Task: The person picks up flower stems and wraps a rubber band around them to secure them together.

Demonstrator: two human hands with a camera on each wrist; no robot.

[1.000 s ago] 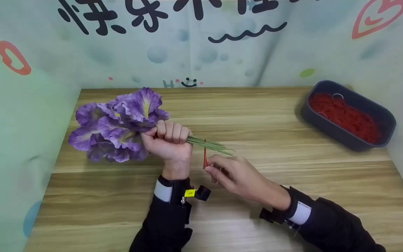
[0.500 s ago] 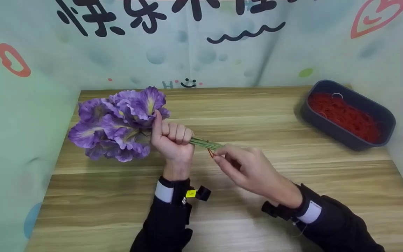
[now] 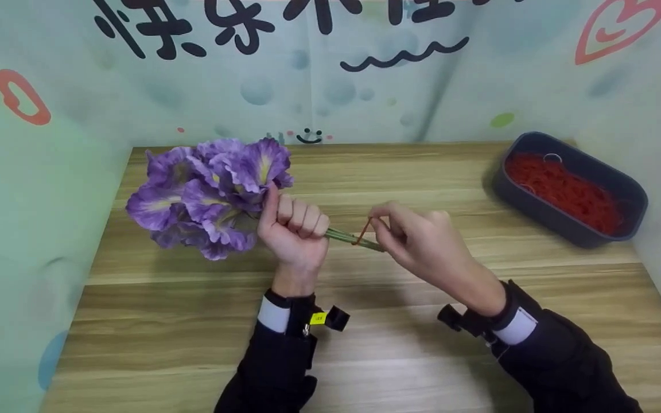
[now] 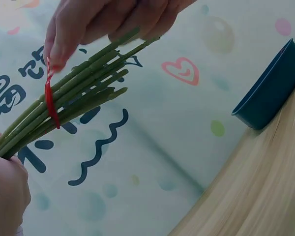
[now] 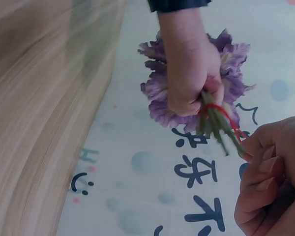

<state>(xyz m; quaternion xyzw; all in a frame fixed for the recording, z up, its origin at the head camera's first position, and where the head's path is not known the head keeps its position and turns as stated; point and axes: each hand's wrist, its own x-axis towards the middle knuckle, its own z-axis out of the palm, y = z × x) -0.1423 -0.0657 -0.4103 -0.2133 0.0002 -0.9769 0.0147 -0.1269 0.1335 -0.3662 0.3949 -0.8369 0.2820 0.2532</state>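
My left hand (image 3: 296, 229) grips a bunch of purple artificial flowers (image 3: 210, 195) by the stems, its thumb raised against the petals. Several green stems (image 4: 83, 88) stick out past the fist toward the right. A thin red rubber band (image 4: 50, 98) loops round these stems, between the fist and their cut ends. My right hand (image 3: 422, 241) pinches the band between thumb and forefinger and stretches it away from the stems. In the right wrist view the band (image 5: 221, 110) is pulled taut from the stems to the fingertips.
A dark blue-grey tub (image 3: 571, 229) holding a heap of red rubber bands (image 3: 566, 192) stands at the back right of the wooden table (image 3: 393, 355). Printed cloth walls (image 3: 307, 86) enclose the table at the back and sides.
The right hand has moved up and slightly right with the band, which now loops round the stems and is drawn upward. The left hand and flowers have shifted a little right; its thumb is raised.
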